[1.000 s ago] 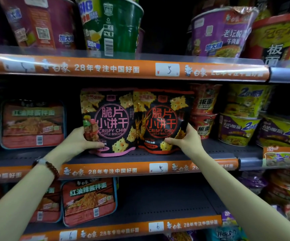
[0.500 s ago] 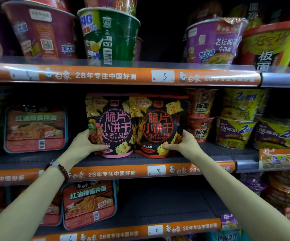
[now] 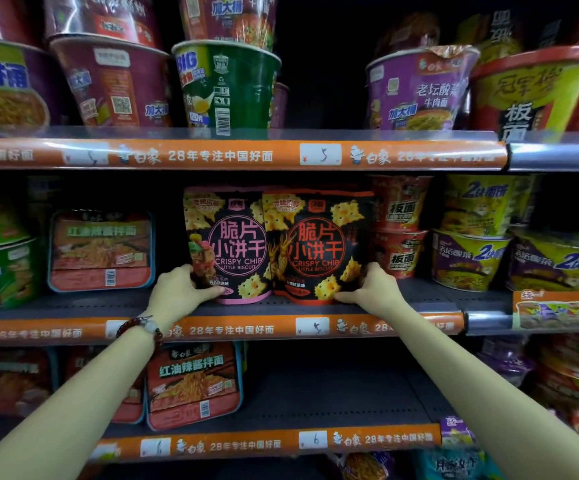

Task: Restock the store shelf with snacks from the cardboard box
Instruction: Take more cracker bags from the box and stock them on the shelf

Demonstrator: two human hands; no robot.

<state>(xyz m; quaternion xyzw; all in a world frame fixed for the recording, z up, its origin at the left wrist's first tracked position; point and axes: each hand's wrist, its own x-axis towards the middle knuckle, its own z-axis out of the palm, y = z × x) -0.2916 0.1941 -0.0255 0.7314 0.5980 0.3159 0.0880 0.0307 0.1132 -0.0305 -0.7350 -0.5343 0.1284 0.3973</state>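
Two black biscuit bags stand upright side by side on the middle shelf [image 3: 419, 308]. The pink-trimmed bag [image 3: 232, 244] is on the left, and the red-trimmed bag [image 3: 319, 244] overlaps its right edge. My left hand [image 3: 180, 292] grips the lower left corner of the pink-trimmed bag. My right hand [image 3: 373, 289] grips the lower right corner of the red-trimmed bag. Both bags rest with their bottoms on the shelf. The cardboard box is out of view.
Stacked red noodle cups [image 3: 399, 230] stand just right of the bags, with purple and yellow bowls [image 3: 468, 258] beyond. A red noodle tray [image 3: 101, 251] stands to the left. Large noodle tubs [image 3: 227, 88] fill the top shelf. More trays [image 3: 194, 386] sit on the lower shelf.
Both hands have pushed the two bags a little deeper onto the shelf and closer together. The view has tilted upward.
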